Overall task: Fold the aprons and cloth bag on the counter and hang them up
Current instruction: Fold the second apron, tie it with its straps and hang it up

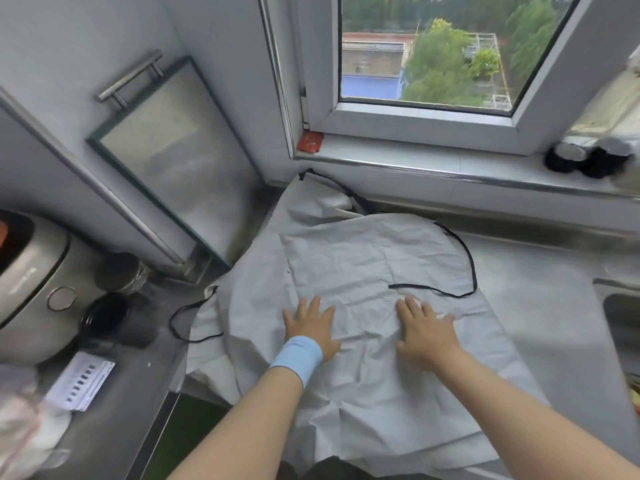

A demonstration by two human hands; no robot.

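A pale grey apron (363, 258) with thin black straps (464, 258) lies spread and wrinkled over the counter, its lower part hanging past the front edge. More pale cloth (322, 199) with a black strap is bunched behind it near the wall corner. My left hand (311, 327), with a light blue wristband, presses flat on the apron, fingers straight. My right hand (426, 330) lies flat on the apron beside it, fingers spread. Neither hand grips anything.
A steel sink (620, 317) lies at the right edge. At the left stand a rice cooker (27, 282), a metal cup (121, 271), a black lid (104, 315) and a paper slip (79, 381). Dark jars (585, 157) sit on the window sill.
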